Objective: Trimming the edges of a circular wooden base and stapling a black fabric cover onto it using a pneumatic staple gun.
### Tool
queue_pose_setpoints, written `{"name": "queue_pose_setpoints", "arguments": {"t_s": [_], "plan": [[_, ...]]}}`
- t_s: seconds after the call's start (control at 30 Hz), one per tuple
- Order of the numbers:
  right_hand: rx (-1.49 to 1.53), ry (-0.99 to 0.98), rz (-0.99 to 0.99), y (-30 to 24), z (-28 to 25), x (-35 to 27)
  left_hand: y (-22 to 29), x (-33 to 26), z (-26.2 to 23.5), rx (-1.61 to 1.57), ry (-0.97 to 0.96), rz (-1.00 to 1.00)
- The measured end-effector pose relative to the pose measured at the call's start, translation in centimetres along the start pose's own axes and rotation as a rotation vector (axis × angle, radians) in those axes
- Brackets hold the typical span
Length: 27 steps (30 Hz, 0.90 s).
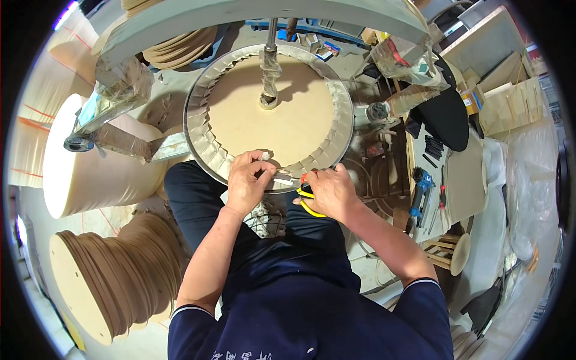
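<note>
A round cushion form (240,120) lies face down in front of me, a pale board disc framed by pleated grey-white fabric (201,123) inside a round metal rim. At the near edge of the rim, my left hand (246,183) is closed, thumb and forefinger pinching the folded fabric edge. Close beside it, my right hand (331,191) is wrapped round pliers (311,210) with yellow handles and a bit of red near the fingers. The jaws point left toward a small pale strip at the rim; whether they grip it is hard to make out.
A metal post (270,66) comes down onto the disc's middle from a grey overhead frame (258,18). Stacked brown discs (129,270) stand at the left, below a large cream roll (90,162). To the right, a bench holds a blue power tool (421,193) and a red-handled screwdriver (443,197).
</note>
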State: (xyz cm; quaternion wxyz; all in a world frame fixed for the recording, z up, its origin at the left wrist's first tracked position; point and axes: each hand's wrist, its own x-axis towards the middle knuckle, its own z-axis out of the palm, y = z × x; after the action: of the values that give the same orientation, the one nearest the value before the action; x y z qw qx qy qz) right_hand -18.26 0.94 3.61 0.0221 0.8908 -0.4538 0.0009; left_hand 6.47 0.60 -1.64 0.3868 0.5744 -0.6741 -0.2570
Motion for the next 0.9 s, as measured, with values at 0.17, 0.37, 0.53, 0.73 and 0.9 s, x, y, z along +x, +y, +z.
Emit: {"name": "queue_pose_setpoints", "arguments": {"t_s": [0.17, 0.37, 0.53, 0.73, 0.9], "plan": [[0.026, -0.028, 0.003, 0.8, 1.9, -0.7, 0.8, -0.4, 1.7, -0.037, 0.144, -0.046], [0.001, -0.107, 0.072, 1.2, 1.8, -1.9, 1.9, -0.2, 3.0, -0.161, 0.152, -0.214], [0.027, -0.062, 0.072, 2.1, 2.3, -2.6, 1.6, 0.4, 4.2, -0.486, 0.242, -0.393], [-0.007, -0.051, 0.093, 2.2, 0.6, -2.4, 2.3, 1.5, 3.4, -0.972, 0.194, -0.665], [-0.019, -0.105, 0.124, 2.3, 1.0, -1.4, 2.3, 1.5, 2.7, -1.097, 0.165, -0.681]]}}
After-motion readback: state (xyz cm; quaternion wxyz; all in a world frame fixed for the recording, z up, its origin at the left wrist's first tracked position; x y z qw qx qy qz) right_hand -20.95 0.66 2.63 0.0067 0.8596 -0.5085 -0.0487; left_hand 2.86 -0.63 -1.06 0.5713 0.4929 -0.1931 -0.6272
